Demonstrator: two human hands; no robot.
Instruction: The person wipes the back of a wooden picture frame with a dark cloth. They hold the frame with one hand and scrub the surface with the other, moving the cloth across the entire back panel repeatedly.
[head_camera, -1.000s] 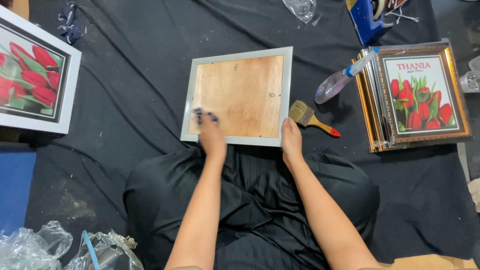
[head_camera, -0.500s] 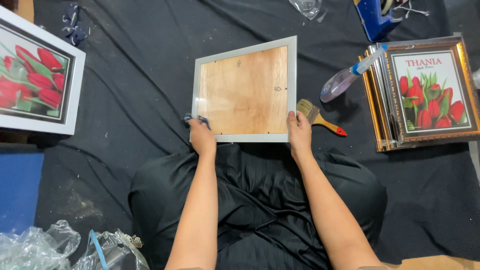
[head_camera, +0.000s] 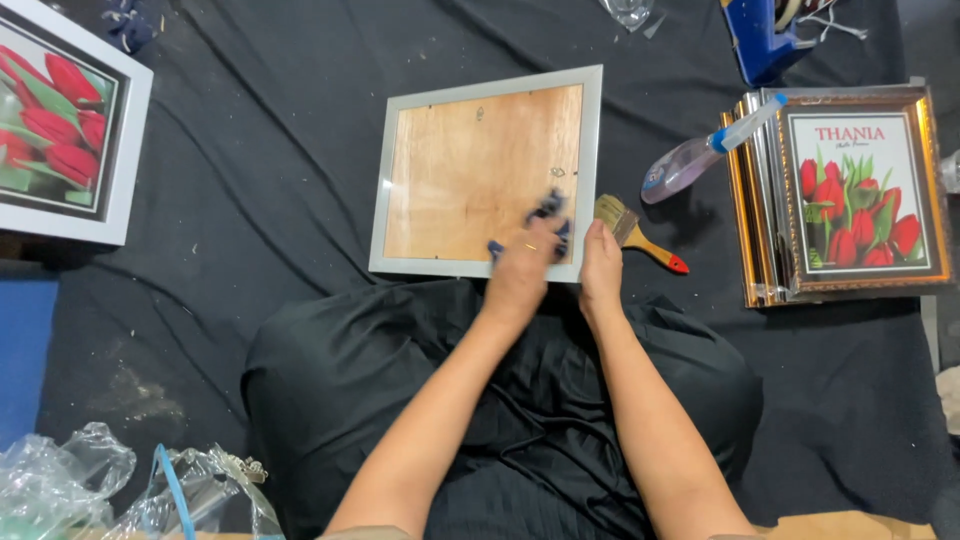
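A silver picture frame (head_camera: 390, 180) lies face down on the black cloth, its brown wooden backing (head_camera: 460, 170) facing up. My left hand (head_camera: 520, 275) is over the frame's lower right part, closed around a small blue-handled tool (head_camera: 548, 208) that is blurred. Just to its right, my right hand (head_camera: 601, 262) grips the frame's lower right corner. A paintbrush (head_camera: 640, 235) with a yellow and red handle lies right beside my right hand.
A stack of gold frames (head_camera: 850, 195) with a red tulip picture sits at the right, a spray bottle (head_camera: 700, 155) leaning on it. A white-framed tulip picture (head_camera: 60, 130) lies at the left. Crumpled plastic bags (head_camera: 90, 485) are at the lower left.
My left hand has slid with the tool from the frame's lower left corner across to its lower right part. My right hand stays at the lower right corner. The camera view has shifted.
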